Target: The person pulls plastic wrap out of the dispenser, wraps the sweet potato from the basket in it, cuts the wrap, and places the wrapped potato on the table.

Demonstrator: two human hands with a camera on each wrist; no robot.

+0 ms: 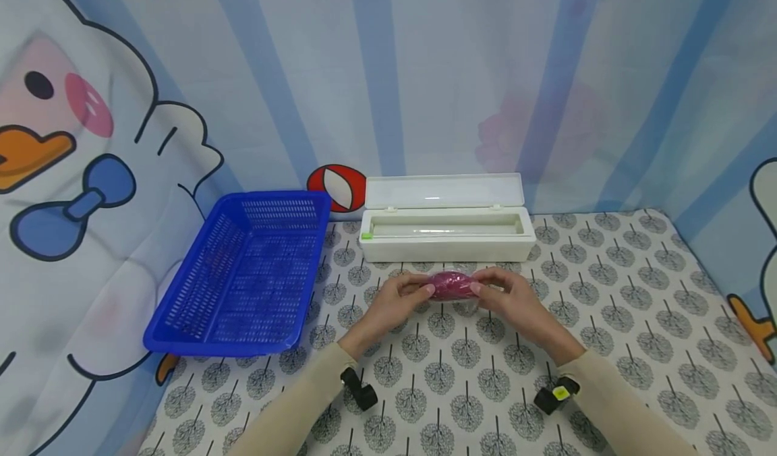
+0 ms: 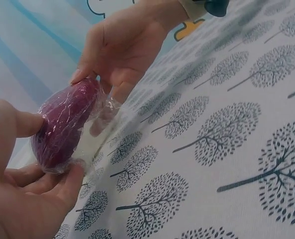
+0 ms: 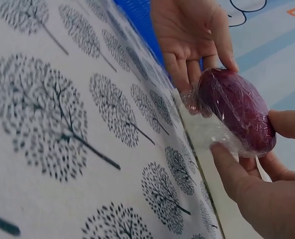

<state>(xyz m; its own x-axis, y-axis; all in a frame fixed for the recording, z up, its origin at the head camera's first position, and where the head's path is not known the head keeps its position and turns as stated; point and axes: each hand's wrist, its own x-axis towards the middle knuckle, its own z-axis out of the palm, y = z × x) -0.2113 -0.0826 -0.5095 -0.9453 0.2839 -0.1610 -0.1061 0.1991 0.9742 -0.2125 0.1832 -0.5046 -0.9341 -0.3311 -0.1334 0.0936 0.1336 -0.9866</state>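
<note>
A purple-red sweet potato [image 1: 452,285], long and tapered at its ends, is wrapped in clear cling film [image 3: 218,130]. Pinching its left end between thumb and fingers is my left hand [image 1: 391,301]. The right hand [image 1: 510,299] grips the other end, thumb on the near side. In the left wrist view the film clings tightly to the sweet potato [image 2: 68,124], with a loose, crumpled flap at its side. Both hands hold it above the table, just in front of a white cling film dispenser [image 1: 449,251].
The dispenser's lid [image 1: 444,191] stands raised at the back, a small green piece [image 1: 367,236] at its left end. A blue perforated basket [image 1: 312,267] sits to the left. A tree-patterned cloth [image 1: 637,375] covers the table; a printed curtain [image 1: 437,71] hangs behind.
</note>
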